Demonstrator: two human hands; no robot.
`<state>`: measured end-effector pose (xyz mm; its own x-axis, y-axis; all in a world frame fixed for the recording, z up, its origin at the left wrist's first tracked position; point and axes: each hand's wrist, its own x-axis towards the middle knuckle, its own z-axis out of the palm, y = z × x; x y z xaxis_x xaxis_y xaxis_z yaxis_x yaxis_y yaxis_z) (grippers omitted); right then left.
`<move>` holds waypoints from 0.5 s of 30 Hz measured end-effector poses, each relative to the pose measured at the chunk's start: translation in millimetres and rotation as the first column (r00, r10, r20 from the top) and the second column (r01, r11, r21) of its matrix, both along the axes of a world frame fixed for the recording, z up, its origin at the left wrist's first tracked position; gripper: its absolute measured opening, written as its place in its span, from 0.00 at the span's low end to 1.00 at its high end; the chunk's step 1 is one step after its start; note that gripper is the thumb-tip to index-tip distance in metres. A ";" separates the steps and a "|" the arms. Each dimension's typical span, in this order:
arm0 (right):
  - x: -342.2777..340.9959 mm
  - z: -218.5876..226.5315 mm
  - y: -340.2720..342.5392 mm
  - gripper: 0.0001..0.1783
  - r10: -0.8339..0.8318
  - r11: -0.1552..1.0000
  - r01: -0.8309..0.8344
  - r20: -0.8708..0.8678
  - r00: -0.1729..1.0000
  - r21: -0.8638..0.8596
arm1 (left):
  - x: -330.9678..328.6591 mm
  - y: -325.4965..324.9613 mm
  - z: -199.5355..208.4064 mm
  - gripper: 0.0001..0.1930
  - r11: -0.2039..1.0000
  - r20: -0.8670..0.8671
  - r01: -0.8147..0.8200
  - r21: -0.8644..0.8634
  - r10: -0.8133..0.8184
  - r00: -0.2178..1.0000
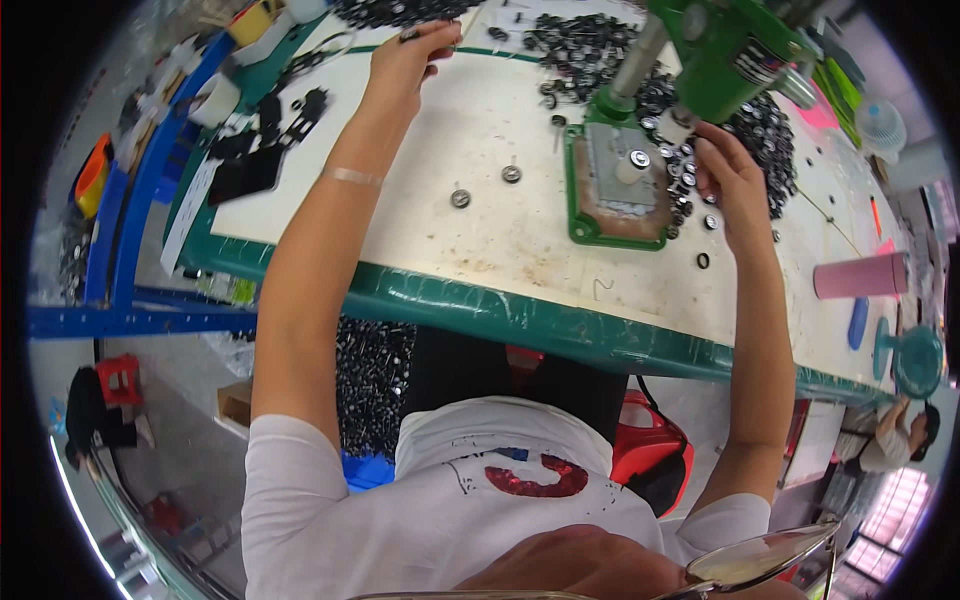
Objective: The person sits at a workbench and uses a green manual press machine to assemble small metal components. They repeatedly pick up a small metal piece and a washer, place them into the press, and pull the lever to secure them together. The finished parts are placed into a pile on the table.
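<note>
My left hand reaches to the far edge of the white table sheet, near a pile of small black parts. Its fingers are bent together, and what lies between them is hidden. At the green bench press, my right hand is closed beside the pressing head, fingers curled next to loose round parts; I cannot make out what they hold. A small silver-topped round part stands on the metal plate of the press base. Two round parts with thin pins, one left and one right, lie between my arms.
A large heap of black and silver parts surrounds the press column. A dark phone and black pieces lie on the left. A pink tumbler lies at the right. A black ring sits near my right wrist.
</note>
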<state>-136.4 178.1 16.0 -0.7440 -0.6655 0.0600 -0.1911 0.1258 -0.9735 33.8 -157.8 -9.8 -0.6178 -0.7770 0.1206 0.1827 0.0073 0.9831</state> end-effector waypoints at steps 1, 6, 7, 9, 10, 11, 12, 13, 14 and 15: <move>0.8 -0.8 2.0 0.17 -0.007 1.000 0.007 -0.002 1.000 0.022 | 5.4 22.8 9.4 0.12 0.997 -0.003 0.063 -0.043 -0.064 0.998; -4.8 19.9 2.1 0.16 -0.034 0.999 0.034 -0.022 0.999 0.014 | 19.8 121.8 22.3 0.10 0.941 0.115 0.329 -0.074 -0.320 0.940; -7.4 27.1 3.5 0.15 -0.052 0.999 0.052 -0.020 0.998 -0.005 | 16.6 132.0 19.9 0.10 0.932 0.155 0.359 -0.051 -0.348 0.925; -13.4 44.5 5.5 0.15 -0.065 0.995 0.065 -0.008 0.998 -0.071 | 7.6 143.6 12.8 0.08 0.923 0.098 0.377 -0.070 -0.370 0.924; -20.3 54.2 6.6 0.15 -0.046 0.988 0.047 0.013 0.999 -0.149 | 2.5 148.1 8.8 0.08 0.917 0.081 0.389 -0.092 -0.382 0.920; -29.5 61.6 7.6 0.15 -0.024 0.973 0.032 0.039 0.999 -0.227 | -2.5 152.8 7.1 0.08 0.909 0.071 0.401 -0.113 -0.395 0.916; -40.0 70.5 8.3 0.16 -0.058 0.965 0.066 0.040 0.998 -0.254 | -6.6 157.6 9.2 0.08 0.906 0.067 0.405 -0.124 -0.399 0.914; -48.1 79.5 7.9 0.15 -0.063 0.945 0.077 0.056 0.996 -0.319 | -11.2 162.4 12.6 0.08 0.903 0.063 0.408 -0.135 -0.403 0.913; -50.9 91.4 5.7 0.15 -0.062 0.921 0.086 0.076 0.995 -0.379 | -15.1 165.9 13.9 0.08 0.902 0.061 0.408 -0.142 -0.404 0.913; -54.3 105.4 3.3 0.15 -0.060 0.894 0.094 0.091 0.994 -0.439 | -18.8 168.5 16.8 0.08 0.915 0.041 0.390 -0.101 -0.388 0.921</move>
